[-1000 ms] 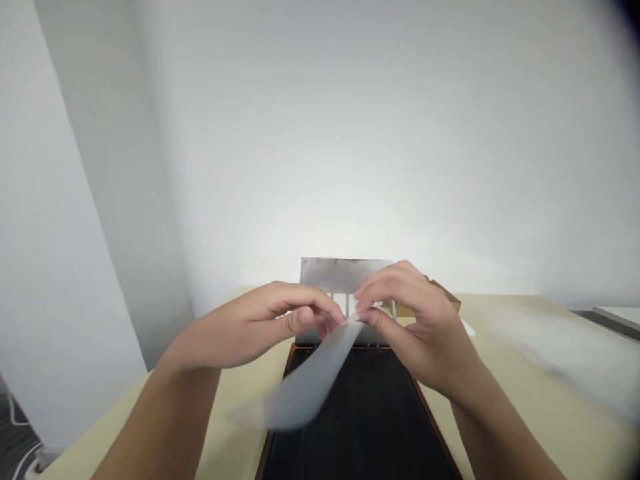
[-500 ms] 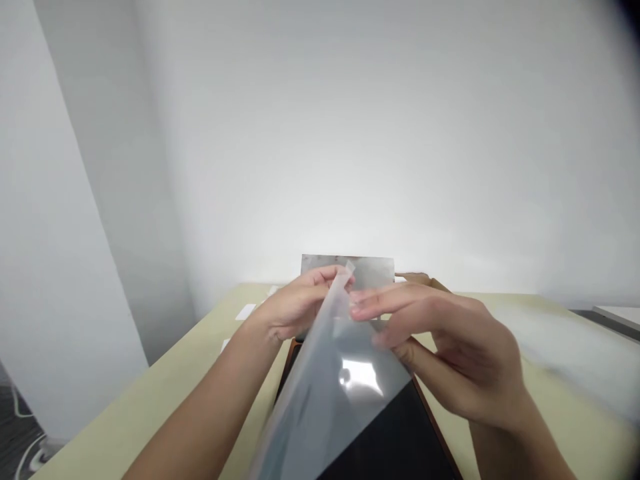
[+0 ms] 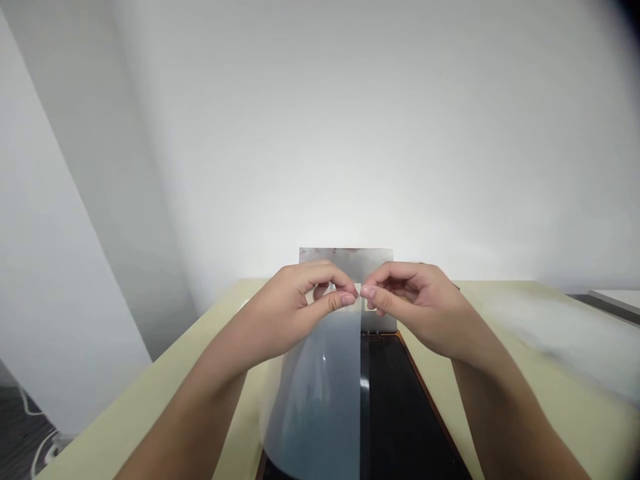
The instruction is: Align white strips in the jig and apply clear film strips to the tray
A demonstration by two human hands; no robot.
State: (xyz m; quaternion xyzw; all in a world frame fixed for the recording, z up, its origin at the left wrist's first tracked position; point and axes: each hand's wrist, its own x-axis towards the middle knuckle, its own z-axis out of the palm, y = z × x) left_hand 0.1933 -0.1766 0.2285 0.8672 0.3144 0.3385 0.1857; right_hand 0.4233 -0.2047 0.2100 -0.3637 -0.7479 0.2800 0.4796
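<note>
My left hand [image 3: 300, 303] pinches the top corner of a clear, bluish plastic film [image 3: 320, 400] that hangs down in a curve over the left part of a black screen panel [image 3: 400, 407] with a brown rim. Thumb and forefinger of my right hand [image 3: 410, 300] are closed in a pinch right beside the left fingertips, at the film's top edge. Both hands hover in front of a grey metal plate [image 3: 373, 263] that stands upright at the panel's far end.
The panel lies on a pale yellow table [image 3: 505, 373] that meets a white wall [image 3: 350, 133]. A grey flat thing [image 3: 605, 303] shows at the far right edge. Cables [image 3: 43, 453] lie on the floor at lower left.
The film was a narrow strip between my fingers, then swung up as a wide sheet; now it hangs smooth from my left pinch, and my right hand has closed in beside it.
</note>
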